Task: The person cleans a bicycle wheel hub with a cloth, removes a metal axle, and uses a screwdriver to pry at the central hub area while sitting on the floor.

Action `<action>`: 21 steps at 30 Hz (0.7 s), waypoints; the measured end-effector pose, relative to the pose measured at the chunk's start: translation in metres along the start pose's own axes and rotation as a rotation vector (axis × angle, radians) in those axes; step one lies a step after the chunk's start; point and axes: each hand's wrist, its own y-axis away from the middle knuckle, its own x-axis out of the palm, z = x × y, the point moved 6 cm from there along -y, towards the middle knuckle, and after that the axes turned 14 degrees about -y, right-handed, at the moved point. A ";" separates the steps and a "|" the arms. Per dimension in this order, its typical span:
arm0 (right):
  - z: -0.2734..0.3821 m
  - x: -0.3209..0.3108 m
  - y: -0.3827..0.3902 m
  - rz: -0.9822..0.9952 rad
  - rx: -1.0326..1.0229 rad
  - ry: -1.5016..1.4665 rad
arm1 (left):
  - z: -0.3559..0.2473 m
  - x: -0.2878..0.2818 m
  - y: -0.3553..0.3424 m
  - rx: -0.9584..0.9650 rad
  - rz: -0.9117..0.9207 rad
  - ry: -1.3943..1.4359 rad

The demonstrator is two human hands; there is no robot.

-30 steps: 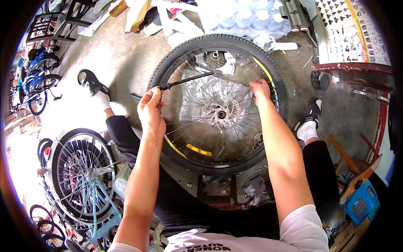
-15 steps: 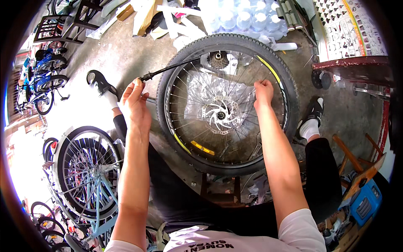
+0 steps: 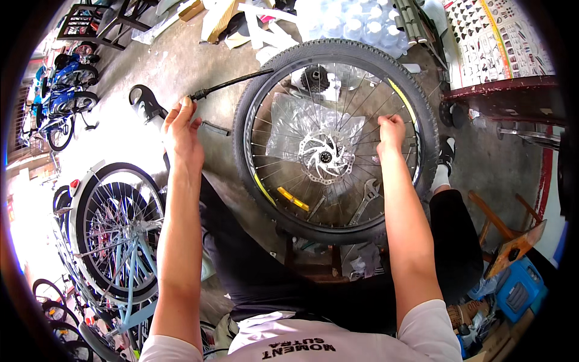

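Note:
A bicycle wheel with a knobby black tyre (image 3: 244, 157) lies in front of me, its brake disc (image 3: 326, 157) facing up. Left of the wheel, my left hand (image 3: 183, 130) is closed, fingertips pinching the thick collar end of a thin black hose (image 3: 235, 81). That hose slants up to the right, its far tip over the tyre's upper left edge. Above the spokes near the right side of the rim, my right hand (image 3: 391, 133) is closed with fingertips together; what they pinch, if anything, is too small to make out.
Seen through the spokes are clear plastic bags (image 3: 289, 123), a cassette of sprockets (image 3: 315, 78), and a wrench (image 3: 365, 199). Bottles in plastic wrap (image 3: 362, 27) stand beyond the wheel. A light-blue bicycle (image 3: 134, 265) is at left, a blue case (image 3: 520, 289) at lower right.
My left hand has drawn back left from the wheel with the hose, whose tip has come off the spokes onto the tyre's edge. The right hand stays over the rim; the view has shifted slightly.

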 end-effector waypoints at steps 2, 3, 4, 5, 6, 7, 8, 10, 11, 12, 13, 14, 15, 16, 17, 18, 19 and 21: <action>0.003 0.003 0.000 0.020 0.049 -0.003 | 0.010 -0.008 0.002 -0.018 -0.012 -0.002; 0.007 0.007 0.004 0.023 0.064 -0.004 | 0.014 -0.011 0.003 -0.029 -0.021 -0.005; 0.007 0.010 0.003 0.029 0.062 -0.004 | 0.016 -0.013 0.006 -0.027 -0.025 -0.001; 0.005 0.014 0.003 0.042 0.036 -0.026 | 0.020 -0.014 0.010 -0.043 -0.031 0.004; 0.004 0.018 0.002 0.055 0.011 -0.048 | 0.024 -0.015 0.014 -0.058 -0.036 0.008; 0.000 0.021 0.002 0.057 0.011 -0.045 | 0.027 -0.018 0.018 -0.067 -0.046 0.006; -0.001 0.028 0.005 0.074 0.028 -0.023 | 0.029 -0.022 0.021 -0.066 -0.051 0.008; -0.004 0.038 0.002 0.095 0.044 0.000 | 0.034 -0.028 0.024 -0.072 -0.059 0.018; -0.007 0.042 0.002 0.102 0.041 0.001 | 0.036 -0.032 0.025 -0.066 -0.052 0.032; -0.010 0.046 0.002 0.109 0.039 0.002 | 0.038 -0.034 0.026 -0.068 -0.055 0.030; -0.013 0.048 0.001 0.110 0.042 0.003 | 0.039 -0.036 0.027 -0.066 -0.052 0.040; -0.014 0.051 0.002 0.111 0.053 0.000 | 0.040 -0.036 0.028 -0.065 -0.050 0.051; -0.015 0.053 0.002 0.111 0.065 -0.005 | 0.040 -0.036 0.028 -0.067 -0.051 0.057; -0.020 0.055 -0.001 0.111 0.067 -0.002 | 0.044 -0.036 0.028 -0.070 -0.053 0.056; -0.023 0.057 -0.003 0.121 0.061 -0.028 | 0.046 -0.035 0.027 -0.063 -0.048 0.056; -0.026 0.059 -0.005 0.130 0.054 -0.055 | 0.048 -0.034 0.026 -0.055 -0.043 0.057; -0.029 0.058 -0.008 0.129 0.055 -0.055 | 0.051 -0.033 0.025 -0.056 -0.043 0.055; -0.027 0.060 -0.007 0.124 0.090 -0.009 | 0.059 -0.031 0.023 -0.080 -0.039 0.067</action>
